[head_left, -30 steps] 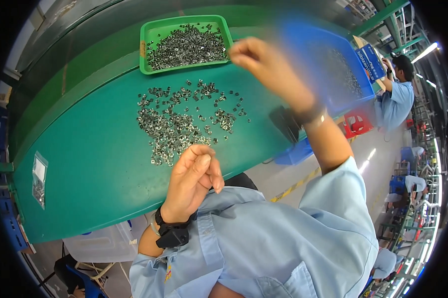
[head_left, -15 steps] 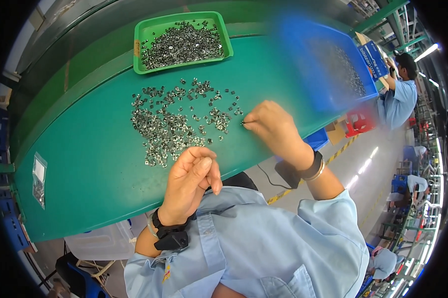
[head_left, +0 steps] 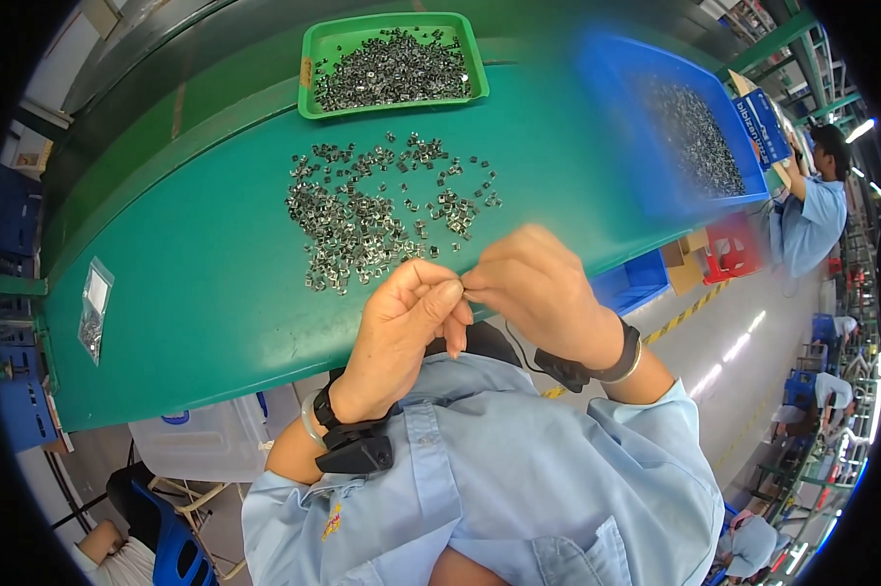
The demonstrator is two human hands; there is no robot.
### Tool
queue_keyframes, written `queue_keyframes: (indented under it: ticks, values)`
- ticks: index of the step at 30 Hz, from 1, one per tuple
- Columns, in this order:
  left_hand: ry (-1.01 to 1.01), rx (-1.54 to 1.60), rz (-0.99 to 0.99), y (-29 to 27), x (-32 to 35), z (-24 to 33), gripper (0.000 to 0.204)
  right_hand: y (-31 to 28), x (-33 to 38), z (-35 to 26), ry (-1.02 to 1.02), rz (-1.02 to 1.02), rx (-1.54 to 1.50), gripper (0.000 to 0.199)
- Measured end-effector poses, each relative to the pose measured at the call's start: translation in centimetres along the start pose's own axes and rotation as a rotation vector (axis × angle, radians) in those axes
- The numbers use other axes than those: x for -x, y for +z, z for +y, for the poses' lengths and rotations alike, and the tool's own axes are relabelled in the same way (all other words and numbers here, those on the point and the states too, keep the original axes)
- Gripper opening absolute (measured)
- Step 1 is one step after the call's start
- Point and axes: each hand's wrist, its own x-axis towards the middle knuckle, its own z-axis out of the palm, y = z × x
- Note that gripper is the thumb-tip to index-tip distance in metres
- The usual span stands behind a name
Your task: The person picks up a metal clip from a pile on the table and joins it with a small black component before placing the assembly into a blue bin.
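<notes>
My left hand [head_left: 399, 330] is closed at the table's near edge, thumb against curled fingers; whatever lies between them is too small to make out. Its fingertips meet those of my right hand [head_left: 536, 285], which is slightly blurred and pinches a small metal piece mostly hidden by the fingers. Beyond both hands, many small square metal pieces [head_left: 357, 230] lie loose on the green tabletop [head_left: 206, 283], thickest at the left of the spread. A few stray pieces sit just past my right fingertips.
A green tray [head_left: 393, 110] of small metal parts stands at the back. Far right is a large blue bin [head_left: 621, 146] holding similar pieces. At the left lies a clear plastic bag [head_left: 95, 311]. Below the table edge are a blue box [head_left: 645, 278] and red stool [head_left: 731, 246]; a co-worker [head_left: 813, 220] stands beyond.
My right hand has come back from beside the loose pieces to my left hand, bringing the small piece. Their fingertips now touch. The whole view has shifted a little.
</notes>
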Motion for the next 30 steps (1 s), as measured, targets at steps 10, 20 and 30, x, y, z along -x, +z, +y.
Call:
queue_keyframes:
  ticks: [10, 20, 30]
  values:
    - [0.039, 0.171, -0.087, -0.6, -0.1, -1.2, 0.014, 1.6, 1.5, -0.4, 0.172, 0.083, -0.352, 0.019]
    - [-0.010, 0.087, -0.110, -0.6, -0.6, -1.0, 0.015, 1.7, 2.2, 0.1, 0.227, 0.095, -0.422, 0.019]
    - [-0.046, 0.355, -0.170, 0.2, 0.1, -0.4, 0.012, 2.1, 2.1, -0.3, 0.222, 0.154, -0.521, 0.019]
